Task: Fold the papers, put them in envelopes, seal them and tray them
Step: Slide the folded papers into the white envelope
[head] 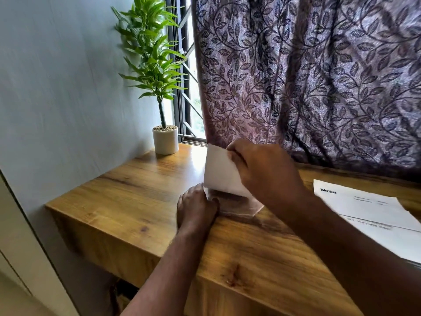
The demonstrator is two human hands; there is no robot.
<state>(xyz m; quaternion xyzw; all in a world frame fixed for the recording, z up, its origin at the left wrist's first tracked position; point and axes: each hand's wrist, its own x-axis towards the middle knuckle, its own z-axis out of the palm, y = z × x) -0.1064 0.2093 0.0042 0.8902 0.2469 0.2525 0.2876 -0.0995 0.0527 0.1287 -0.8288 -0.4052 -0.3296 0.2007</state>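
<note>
Desk [127, 201]: right hand [262, 172], paper [218, 174]; left hand [196, 208], envelope [239, 207]

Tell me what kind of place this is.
Likely a home room, at a window desk: a wooden desk, a leaf-patterned curtain over a barred window, and a potted plant in the corner.

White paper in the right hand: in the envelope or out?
Mostly out. The white paper stands above the translucent envelope, its lower edge at the mouth; right hand pinches it, left hand holds the envelope. Depth: cannot tell.
</note>
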